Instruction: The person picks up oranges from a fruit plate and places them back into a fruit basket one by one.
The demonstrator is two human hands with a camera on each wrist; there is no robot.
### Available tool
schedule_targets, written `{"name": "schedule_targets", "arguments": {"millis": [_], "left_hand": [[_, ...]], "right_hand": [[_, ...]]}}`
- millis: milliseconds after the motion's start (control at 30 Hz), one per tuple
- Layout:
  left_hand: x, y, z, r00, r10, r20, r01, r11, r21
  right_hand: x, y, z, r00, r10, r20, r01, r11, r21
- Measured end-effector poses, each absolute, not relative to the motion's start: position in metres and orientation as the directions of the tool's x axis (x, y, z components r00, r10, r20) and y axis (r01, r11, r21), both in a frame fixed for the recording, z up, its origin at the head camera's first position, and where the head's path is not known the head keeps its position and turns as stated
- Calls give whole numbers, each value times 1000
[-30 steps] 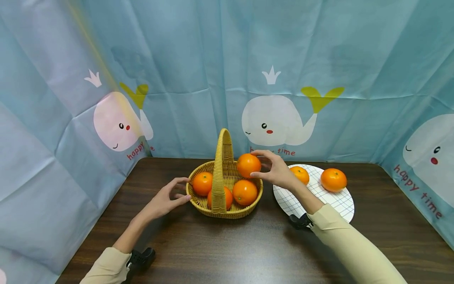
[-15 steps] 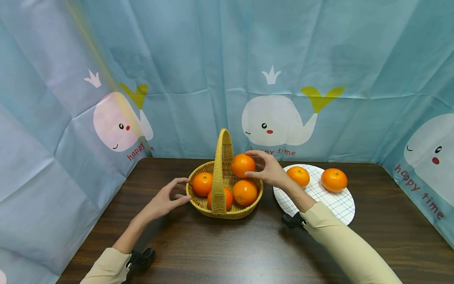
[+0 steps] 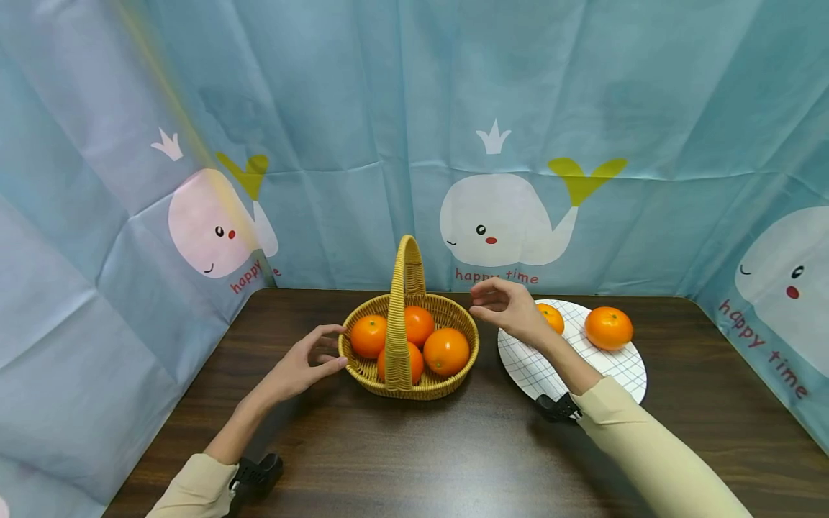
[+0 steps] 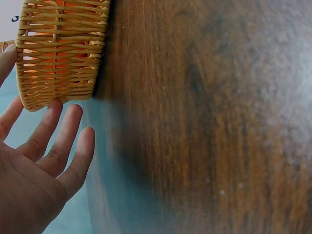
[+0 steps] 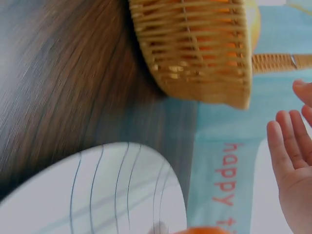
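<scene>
A yellow wicker basket with a tall arched handle stands at the back middle of the table, several oranges inside it. At its left end is my left hand, with spread, relaxed fingers around the rim. The left wrist view has that hand with fingertips at the basket wall. My right hand hovers just right of the basket, fingers loosely bent and holding nothing. In the right wrist view, the hand is apart from the basket.
A white plate with a grid pattern lies right of the basket. It bears two oranges, one in full view and one partly behind my right hand. A blue whale-print curtain hangs behind the dark wooden table.
The orange in my right hand was carried left over the basket and let go; it now lies inside behind the handle. My right hand has drawn back right. The left hand stayed put.
</scene>
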State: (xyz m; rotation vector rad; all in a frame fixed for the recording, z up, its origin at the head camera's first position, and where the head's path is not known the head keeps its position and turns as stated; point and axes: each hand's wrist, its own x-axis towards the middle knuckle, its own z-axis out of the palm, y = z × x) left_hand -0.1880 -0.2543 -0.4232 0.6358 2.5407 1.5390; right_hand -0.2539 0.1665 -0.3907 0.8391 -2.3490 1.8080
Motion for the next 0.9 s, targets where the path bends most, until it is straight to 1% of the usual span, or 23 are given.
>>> {"name": "schedule_targets", "arguments": {"millis": [133, 333, 700, 800, 900], "left_hand": [[-188, -255, -423, -910, 399, 112, 287, 412, 865], [-187, -255, -423, -909, 400, 118, 293, 414, 862], [-188, -255, -425, -910, 395, 126, 300, 417, 858], [-188, -255, -425, -909, 396, 128, 303, 419, 856], [-188, -255, -425, -909, 396, 131, 308, 424, 852]], "right_hand": [[-250, 183, -388, -858, -361, 366, -446, 171, -879], [-250, 207, -388, -869, -326, 372, -456, 236, -858], [-248, 239, -387, -878, -269, 396, -461, 252, -851], [-246, 249, -387, -888, -246, 390, -448, 264, -854], [-244, 257, -387, -905, -229, 358, -414, 291, -862]]}}
